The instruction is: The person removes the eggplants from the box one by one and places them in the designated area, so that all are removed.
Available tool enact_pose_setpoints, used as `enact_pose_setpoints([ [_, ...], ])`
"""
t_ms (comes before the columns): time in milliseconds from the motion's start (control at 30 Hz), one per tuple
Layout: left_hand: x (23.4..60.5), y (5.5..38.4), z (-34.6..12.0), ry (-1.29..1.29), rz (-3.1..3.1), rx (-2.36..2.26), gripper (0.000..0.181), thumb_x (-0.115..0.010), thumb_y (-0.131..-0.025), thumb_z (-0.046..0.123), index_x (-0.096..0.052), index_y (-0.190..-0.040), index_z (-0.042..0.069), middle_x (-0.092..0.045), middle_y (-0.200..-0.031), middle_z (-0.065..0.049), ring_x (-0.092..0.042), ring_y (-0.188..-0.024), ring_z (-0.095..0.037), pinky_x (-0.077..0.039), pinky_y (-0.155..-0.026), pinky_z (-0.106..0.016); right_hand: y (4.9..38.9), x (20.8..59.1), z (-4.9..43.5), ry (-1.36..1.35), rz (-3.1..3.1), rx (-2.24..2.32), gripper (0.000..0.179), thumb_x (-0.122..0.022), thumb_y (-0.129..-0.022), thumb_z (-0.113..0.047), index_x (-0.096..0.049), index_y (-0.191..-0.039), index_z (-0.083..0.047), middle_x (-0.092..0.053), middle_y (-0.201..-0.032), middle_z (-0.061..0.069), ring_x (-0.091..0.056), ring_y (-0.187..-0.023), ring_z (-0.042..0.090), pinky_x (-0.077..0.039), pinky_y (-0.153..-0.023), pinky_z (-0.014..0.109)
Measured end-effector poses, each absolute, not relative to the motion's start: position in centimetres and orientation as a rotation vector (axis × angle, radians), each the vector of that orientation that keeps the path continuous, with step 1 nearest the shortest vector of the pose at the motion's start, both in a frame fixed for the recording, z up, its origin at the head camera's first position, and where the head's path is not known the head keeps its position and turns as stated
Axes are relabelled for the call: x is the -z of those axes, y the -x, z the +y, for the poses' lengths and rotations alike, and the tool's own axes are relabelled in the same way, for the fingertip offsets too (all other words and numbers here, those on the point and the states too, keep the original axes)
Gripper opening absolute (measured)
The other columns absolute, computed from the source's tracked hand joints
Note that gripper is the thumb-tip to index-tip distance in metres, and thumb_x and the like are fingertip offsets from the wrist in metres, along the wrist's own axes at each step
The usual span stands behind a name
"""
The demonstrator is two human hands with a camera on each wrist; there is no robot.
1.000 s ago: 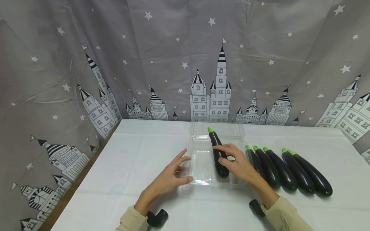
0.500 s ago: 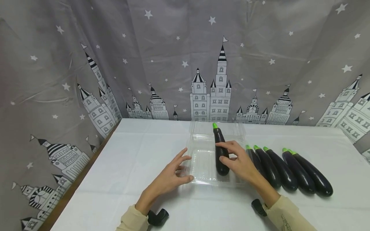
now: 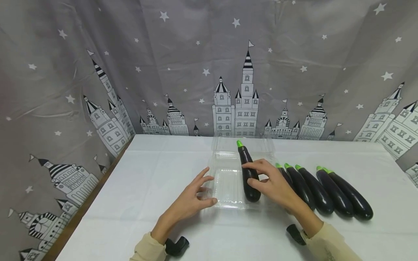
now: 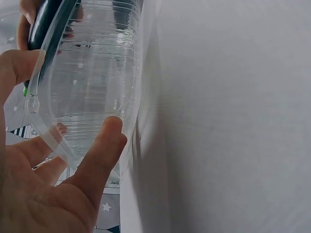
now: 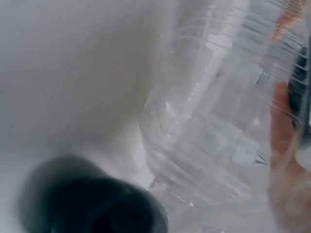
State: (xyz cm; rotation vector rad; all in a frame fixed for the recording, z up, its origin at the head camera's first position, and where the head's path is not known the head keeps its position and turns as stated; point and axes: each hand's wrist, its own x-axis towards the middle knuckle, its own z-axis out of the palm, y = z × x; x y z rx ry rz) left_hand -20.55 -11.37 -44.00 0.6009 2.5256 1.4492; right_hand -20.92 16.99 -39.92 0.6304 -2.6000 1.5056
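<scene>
In the head view, my right hand (image 3: 269, 181) pinches an eggplant (image 3: 246, 159) between thumb and fingers. The eggplant has a glossy black body and a bright green stem end, which points away from me. It lies lengthwise over the right part of a clear plastic clamshell container (image 3: 226, 185), whose lid (image 3: 223, 144) is folded back. At the container's left side, my left hand (image 3: 189, 199) spreads its fingers and thumb. In the left wrist view, the left hand's fingertips (image 4: 113, 127) touch the clear wall. The right wrist view is blurred, showing container and a finger.
Several more eggplants (image 3: 321, 192) lie side by side right of the container, stems pointing away. A white cloth (image 3: 156, 174) covers the table. Behind hangs a grey curtain (image 3: 183, 54) printed with castles. The table's brown edge (image 3: 107, 177) runs along the left.
The eggplant in my right hand first shifted away and right, its stem swinging upright. Now it tilts left again and sits slightly nearer me. My left hand stays at the container.
</scene>
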Motion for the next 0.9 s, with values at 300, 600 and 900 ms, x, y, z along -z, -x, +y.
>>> enact_pose_setpoints([
  [300,44.0,20.6,-11.4,-0.619,2.500,-1.462,0.067,-0.074,-0.086,0.030,-0.048,-0.143,0.005,-0.017,-0.163,-0.005,-0.050,-0.124,-0.044,-0.049,-0.095,-0.052,19.4,39.0,18.8,-0.666,-2.617,-1.427,0.036,-0.067,-0.089,-0.013,-0.067,-0.126,-0.015,-0.055,-0.131,0.010,-0.055,-0.115,0.031,-0.056,-0.083,0.042],
  [600,44.1,20.6,-11.4,-0.628,2.500,-1.457,0.068,-0.074,-0.086,0.031,-0.048,-0.143,0.005,-0.016,-0.164,-0.005,-0.049,-0.125,-0.046,-0.049,-0.095,-0.053,18.6,39.3,20.5,-0.636,-2.632,-1.306,0.037,-0.068,-0.088,-0.012,-0.068,-0.125,-0.019,-0.054,-0.134,0.011,-0.057,-0.090,0.026,-0.049,-0.068,0.031],
  [900,44.1,20.6,-11.4,-0.618,2.511,-1.449,0.067,-0.074,-0.086,0.031,-0.048,-0.143,0.005,-0.017,-0.164,-0.005,-0.049,-0.124,-0.046,-0.049,-0.095,-0.053,17.2,39.0,23.2,-0.585,-2.648,-1.309,0.037,-0.067,-0.091,-0.011,-0.066,-0.128,-0.016,-0.049,-0.140,0.018,-0.054,-0.120,0.038,-0.055,-0.082,0.031],
])
